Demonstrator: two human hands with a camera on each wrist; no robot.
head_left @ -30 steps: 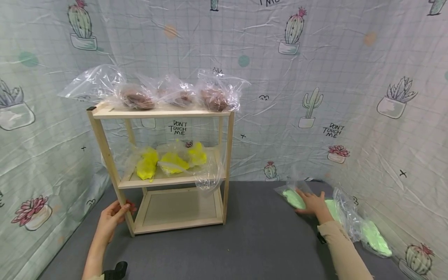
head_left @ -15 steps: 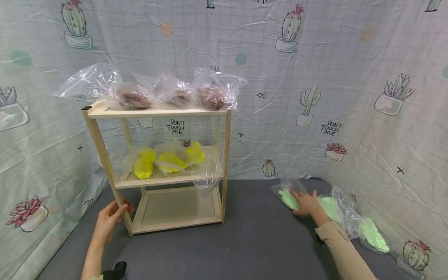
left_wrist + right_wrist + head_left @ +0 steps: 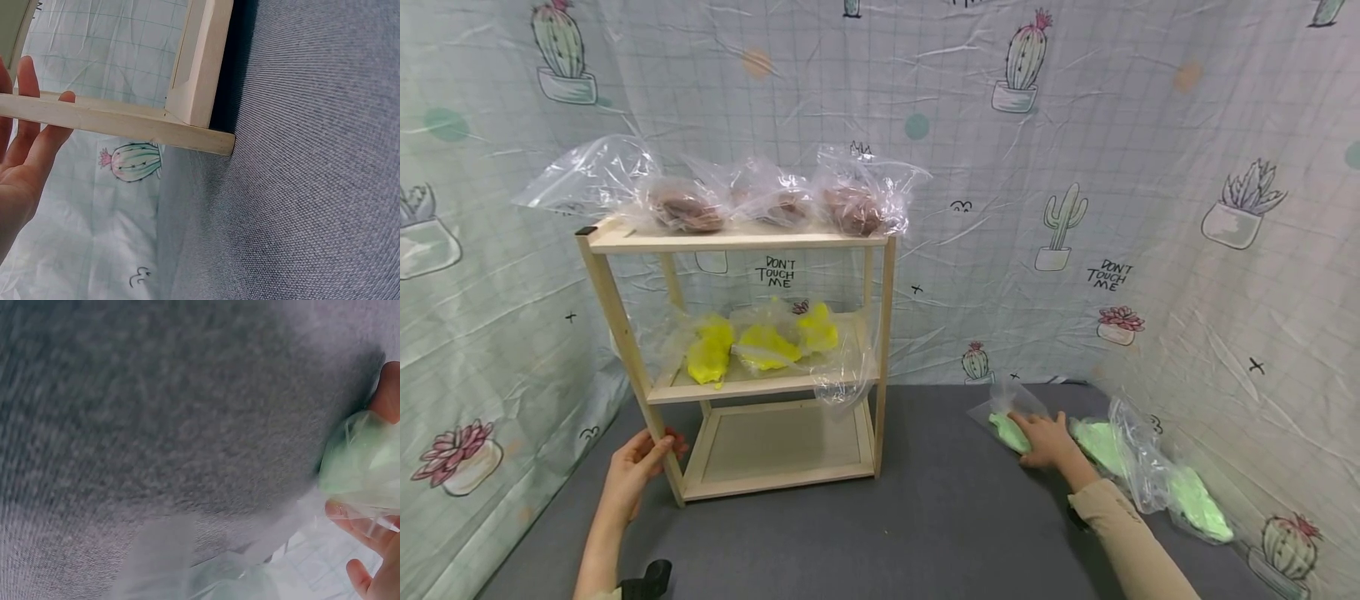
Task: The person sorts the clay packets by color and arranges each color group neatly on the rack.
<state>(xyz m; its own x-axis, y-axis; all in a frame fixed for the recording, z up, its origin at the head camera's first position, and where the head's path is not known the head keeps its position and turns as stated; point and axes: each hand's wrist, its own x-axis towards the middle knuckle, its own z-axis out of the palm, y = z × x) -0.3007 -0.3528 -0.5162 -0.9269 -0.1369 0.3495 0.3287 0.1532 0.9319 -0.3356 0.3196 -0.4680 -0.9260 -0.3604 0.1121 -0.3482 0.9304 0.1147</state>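
My left hand [image 3: 634,468] grips the front left post of a small three-tier wooden shelf [image 3: 775,385], low down near its bottom tier. In the left wrist view the fingers bend around that post [image 3: 125,120]. Over at the right, my right hand [image 3: 1051,443] holds a clear plastic bag with a light green lump [image 3: 1010,432] close to the tabletop. Its thumb and fingers lie on either side of the bagged green lump [image 3: 359,459] in the right wrist view.
Two more bags of green stuff, a nearer one [image 3: 1199,504] and a middle one [image 3: 1099,443], lie along the right wall. Clear bags with brown lumps [image 3: 688,208] sit on the top tier; bags with yellow lumps [image 3: 767,347] fill the middle tier. Printed fabric walls [image 3: 970,292] surround the grey table [image 3: 925,533].
My right hand has moved left with its green bag, away from the two other green bags, uncovering more of the middle one. The left hand stays on the post. The view shifted slightly.
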